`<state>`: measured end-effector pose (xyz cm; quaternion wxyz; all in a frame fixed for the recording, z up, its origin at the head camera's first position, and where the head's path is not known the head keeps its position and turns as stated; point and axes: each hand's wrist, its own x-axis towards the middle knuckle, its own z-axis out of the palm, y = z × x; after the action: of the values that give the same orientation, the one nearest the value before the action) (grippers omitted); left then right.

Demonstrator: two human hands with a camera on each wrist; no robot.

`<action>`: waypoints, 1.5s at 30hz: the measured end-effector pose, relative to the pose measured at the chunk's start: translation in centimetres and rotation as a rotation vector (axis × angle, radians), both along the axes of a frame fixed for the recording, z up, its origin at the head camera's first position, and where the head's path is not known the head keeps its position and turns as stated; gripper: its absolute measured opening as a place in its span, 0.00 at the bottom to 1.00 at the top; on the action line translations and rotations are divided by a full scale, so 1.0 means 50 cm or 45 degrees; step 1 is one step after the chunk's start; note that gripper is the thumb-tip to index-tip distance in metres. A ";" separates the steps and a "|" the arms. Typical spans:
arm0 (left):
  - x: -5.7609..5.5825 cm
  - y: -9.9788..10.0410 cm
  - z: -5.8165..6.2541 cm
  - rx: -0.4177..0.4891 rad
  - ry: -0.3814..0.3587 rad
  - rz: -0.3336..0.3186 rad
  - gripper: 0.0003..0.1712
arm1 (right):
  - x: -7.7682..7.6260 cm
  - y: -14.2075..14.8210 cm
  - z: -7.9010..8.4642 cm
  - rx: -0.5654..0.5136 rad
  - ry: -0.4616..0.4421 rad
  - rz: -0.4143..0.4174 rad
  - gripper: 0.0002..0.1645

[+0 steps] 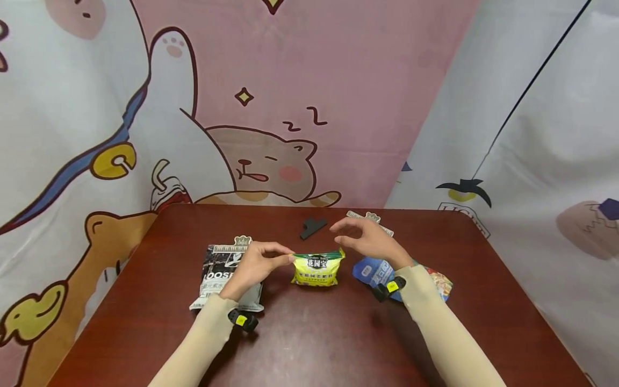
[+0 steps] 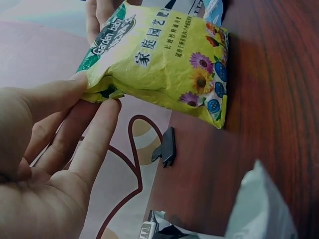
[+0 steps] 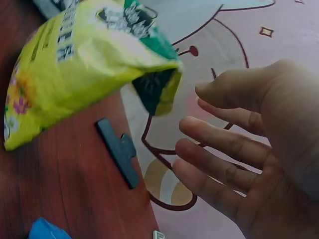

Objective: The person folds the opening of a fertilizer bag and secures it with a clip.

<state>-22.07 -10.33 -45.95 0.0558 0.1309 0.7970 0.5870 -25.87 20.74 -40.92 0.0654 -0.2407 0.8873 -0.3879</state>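
Note:
A yellow and green bag of garden fertilizer [image 1: 316, 270] stands upright on the table, flowers printed along its lower part. Thumb and fingers of my left hand [image 1: 261, 263] pinch its top left corner, as the left wrist view shows close up. Just to the right of the bag's other top corner hovers my right hand [image 1: 369, 239], its fingers spread and relaxed with nothing between them. In the right wrist view, the bag's folded green top edge [image 3: 159, 82] faces the fingertips across a small gap. Behind the bag lies a black bag clip [image 1: 313, 228].
On the left is a black and silver bag [image 1: 213, 277] with a white ruler-like clip [image 1: 237, 246] across its top. A blue bag [image 1: 369, 271] lies partly under the right forearm. Another white clip [image 1: 355, 215] sits behind the right hand. A printed curtain [image 1: 362, 107] hangs behind the table.

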 end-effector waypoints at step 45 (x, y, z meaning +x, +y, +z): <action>-0.009 -0.004 -0.003 0.014 0.033 -0.021 0.06 | -0.223 -0.083 -0.059 0.712 0.206 0.405 0.42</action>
<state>-22.52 -10.53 -46.10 0.0495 0.1454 0.7934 0.5890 -37.01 16.58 -43.88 0.1180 -0.3791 0.9130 -0.0940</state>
